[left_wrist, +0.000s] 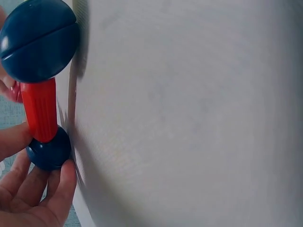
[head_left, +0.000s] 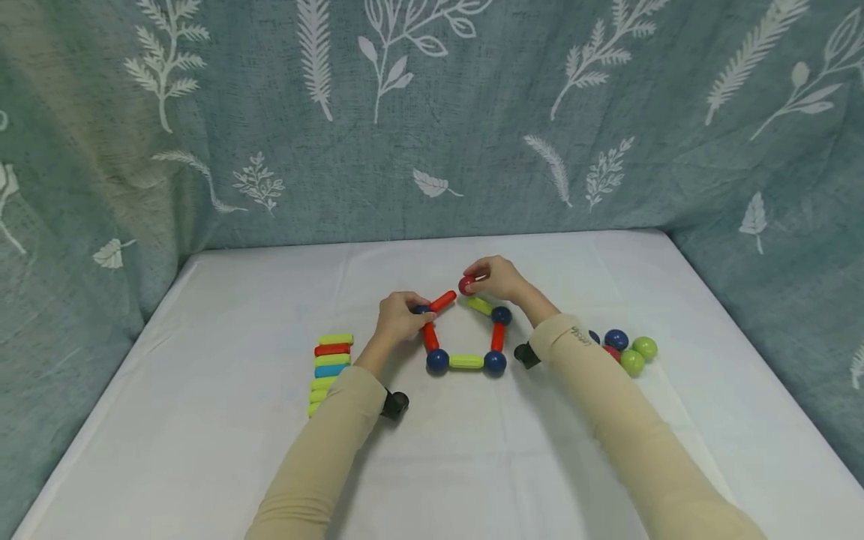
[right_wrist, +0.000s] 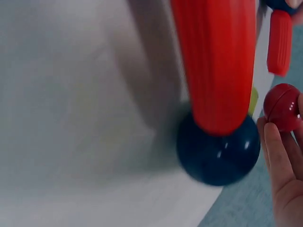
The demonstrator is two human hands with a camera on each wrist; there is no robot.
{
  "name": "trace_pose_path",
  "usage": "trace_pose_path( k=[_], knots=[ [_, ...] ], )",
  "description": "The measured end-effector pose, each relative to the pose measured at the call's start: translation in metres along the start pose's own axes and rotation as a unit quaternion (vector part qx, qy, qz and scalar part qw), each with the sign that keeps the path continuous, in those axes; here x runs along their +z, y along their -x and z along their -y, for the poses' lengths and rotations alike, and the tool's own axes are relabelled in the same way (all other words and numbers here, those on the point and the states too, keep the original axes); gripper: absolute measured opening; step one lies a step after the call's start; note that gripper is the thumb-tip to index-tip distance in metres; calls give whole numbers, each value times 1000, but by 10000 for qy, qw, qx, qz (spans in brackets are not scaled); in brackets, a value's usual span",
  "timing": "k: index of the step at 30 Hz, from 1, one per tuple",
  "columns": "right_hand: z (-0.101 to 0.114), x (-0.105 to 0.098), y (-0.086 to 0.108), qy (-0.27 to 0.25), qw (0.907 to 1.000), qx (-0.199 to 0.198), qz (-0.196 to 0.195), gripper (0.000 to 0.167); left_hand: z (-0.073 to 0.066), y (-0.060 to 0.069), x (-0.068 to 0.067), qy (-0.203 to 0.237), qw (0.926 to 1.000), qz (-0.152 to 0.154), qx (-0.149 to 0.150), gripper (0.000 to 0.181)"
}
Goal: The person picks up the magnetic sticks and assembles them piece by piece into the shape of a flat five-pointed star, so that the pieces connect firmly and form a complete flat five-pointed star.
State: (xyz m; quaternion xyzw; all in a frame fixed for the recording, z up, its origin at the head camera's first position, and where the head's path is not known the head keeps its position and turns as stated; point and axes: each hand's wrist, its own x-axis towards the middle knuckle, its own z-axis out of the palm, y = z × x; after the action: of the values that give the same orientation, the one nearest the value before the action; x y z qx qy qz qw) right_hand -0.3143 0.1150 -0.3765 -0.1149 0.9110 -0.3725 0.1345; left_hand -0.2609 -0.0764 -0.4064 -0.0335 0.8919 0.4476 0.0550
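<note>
Near the frame's centre, four blue balls (head_left: pixel 437 362) link three red rods (head_left: pixel 430 337) and two green rods (head_left: pixel 466 361); the top red rod (head_left: pixel 443 301) slants up rightward. The left hand (head_left: pixel 398 318) pinches the upper-left blue ball (head_left: pixel 421 309), the right hand (head_left: pixel 498 279) one red ball (head_left: pixel 466 285).

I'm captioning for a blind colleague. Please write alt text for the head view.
A right hand holds a red ball at the open top of a house-shaped outline of rods and blue balls, while the left hand grips its upper-left ball. On the white table, loose rods lie at left and loose balls at right.
</note>
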Motion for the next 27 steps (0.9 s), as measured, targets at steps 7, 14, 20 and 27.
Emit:
trace_pose_path(
  k=[7, 14, 20, 27],
  knots=[
    [5, 10, -7, 401, 9990, 123, 142, 32, 2, 0, 0, 60, 10000, 19, 44, 25],
    [-2, 1, 6, 724, 9969, 64, 301, 38, 2, 1, 1, 98, 9999, 38, 75, 24],
    [-21, -16, 26, 919, 9922, 301, 786, 41, 2, 0, 0, 147, 9999, 26, -37, 23],
    [-36, -15, 40, 668, 9935, 427, 811, 39, 2, 0, 0, 106, 9999, 26, -41, 23]
  ],
)
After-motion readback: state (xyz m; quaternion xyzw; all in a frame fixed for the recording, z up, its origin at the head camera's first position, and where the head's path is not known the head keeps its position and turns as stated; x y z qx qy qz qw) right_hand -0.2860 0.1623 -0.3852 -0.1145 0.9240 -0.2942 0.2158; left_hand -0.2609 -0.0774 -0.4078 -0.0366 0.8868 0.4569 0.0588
